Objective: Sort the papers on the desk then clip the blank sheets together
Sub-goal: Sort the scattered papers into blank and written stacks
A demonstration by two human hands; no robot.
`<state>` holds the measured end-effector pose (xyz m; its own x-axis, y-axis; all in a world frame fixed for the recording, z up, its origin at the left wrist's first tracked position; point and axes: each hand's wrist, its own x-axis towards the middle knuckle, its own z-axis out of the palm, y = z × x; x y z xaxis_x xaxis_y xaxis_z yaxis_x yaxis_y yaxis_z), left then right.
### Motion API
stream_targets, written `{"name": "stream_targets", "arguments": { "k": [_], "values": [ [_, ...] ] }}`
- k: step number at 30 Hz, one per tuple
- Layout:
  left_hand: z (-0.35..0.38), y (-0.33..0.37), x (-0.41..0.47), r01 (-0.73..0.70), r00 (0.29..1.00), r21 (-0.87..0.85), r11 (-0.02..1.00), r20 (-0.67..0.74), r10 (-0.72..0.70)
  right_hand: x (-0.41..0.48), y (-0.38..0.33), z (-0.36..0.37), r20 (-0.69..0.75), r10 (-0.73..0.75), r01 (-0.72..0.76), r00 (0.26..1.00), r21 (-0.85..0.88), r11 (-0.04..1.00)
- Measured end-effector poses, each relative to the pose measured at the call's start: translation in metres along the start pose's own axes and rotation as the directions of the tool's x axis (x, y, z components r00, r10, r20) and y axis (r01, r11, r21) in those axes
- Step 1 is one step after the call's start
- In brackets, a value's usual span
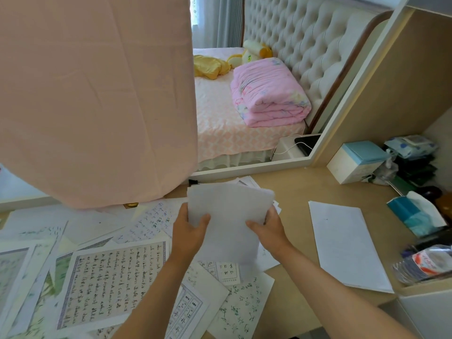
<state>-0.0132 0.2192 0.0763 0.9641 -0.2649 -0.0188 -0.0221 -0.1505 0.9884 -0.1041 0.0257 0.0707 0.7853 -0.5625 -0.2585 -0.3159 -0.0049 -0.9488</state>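
Above desk [293, 192], left hand [189, 231] and right hand [269, 231] pinch blank sheets [230, 216]; tissue box [403, 215] holds protruding tissue [425, 206].

A: How is the scene lit?
B: Soft daylight is admitted through the curtained window [215, 20] at 12 o'clock; shadows are kept faint; the blank sheets [230, 216] are rendered dull grey.
A: Distortion?
B: Straight edges are bent near 3 o'clock; fine detail is smeared throughout.

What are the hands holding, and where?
Both hold blank sheets: the left hand grips the left edge, the right hand the right edge, thumbs on top.
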Motion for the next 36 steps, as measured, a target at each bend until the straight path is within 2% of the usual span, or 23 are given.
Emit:
{"name": "stream_targets", "arguments": {
  "k": [4,8,13,15,17,20,22,26,30,34,36],
  "values": [
    [0.005,-0.019,-0.015,0.064,0.995,0.016,0.998,-0.074,-0.063,-0.001,0.019,0.008,-0.017,0.014,-0.015,1.000,-0.089,0.996],
    [0.012,-0.015,-0.018,0.017,0.993,0.017,1.000,-0.121,-0.015,-0.003,0.018,0.011,-0.116,-0.030,0.027,0.993,-0.026,0.999],
    [0.032,-0.016,-0.019,0.089,0.993,0.113,0.990,-0.084,-0.080,-0.009,0.037,0.007,0.000,0.019,-0.019,1.000,-0.116,0.993],
    [0.043,-0.011,-0.012,0.076,0.996,0.211,0.974,-0.058,-0.066,-0.002,0.034,-0.008,-0.022,0.016,-0.019,1.000,-0.144,0.989],
    [0.062,-0.002,0.000,0.092,0.990,0.322,0.942,0.067,-0.120,0.007,0.032,-0.033,-0.065,0.026,-0.038,0.998,-0.177,0.983],
    [0.109,0.006,0.016,0.184,0.893,0.463,0.867,0.291,-0.344,0.023,0.040,-0.091,-0.180,0.071,-0.114,0.981,-0.236,0.965],
    [0.151,0.009,0.018,0.242,0.813,0.470,0.849,0.380,-0.442,0.032,0.050,-0.136,-0.268,0.131,-0.200,0.955,-0.248,0.948],
    [0.243,0.014,0.006,0.410,0.738,0.336,0.848,0.424,-0.525,0.044,0.074,-0.221,-0.424,0.247,-0.358,0.871,-0.204,0.911],
    [0.319,0.001,-0.007,0.502,0.658,0.322,0.803,0.460,-0.596,0.053,0.099,-0.279,-0.517,0.304,-0.455,0.800,-0.194,0.869],
    [0.362,-0.018,-0.021,0.427,0.545,0.471,0.772,0.547,-0.635,0.066,0.122,-0.307,-0.538,0.325,-0.505,0.778,-0.228,0.832],
    [0.372,-0.030,-0.025,0.327,0.544,0.571,0.753,0.538,-0.644,0.072,0.132,-0.315,-0.557,0.317,-0.534,0.767,-0.282,0.797]
  ]
}}
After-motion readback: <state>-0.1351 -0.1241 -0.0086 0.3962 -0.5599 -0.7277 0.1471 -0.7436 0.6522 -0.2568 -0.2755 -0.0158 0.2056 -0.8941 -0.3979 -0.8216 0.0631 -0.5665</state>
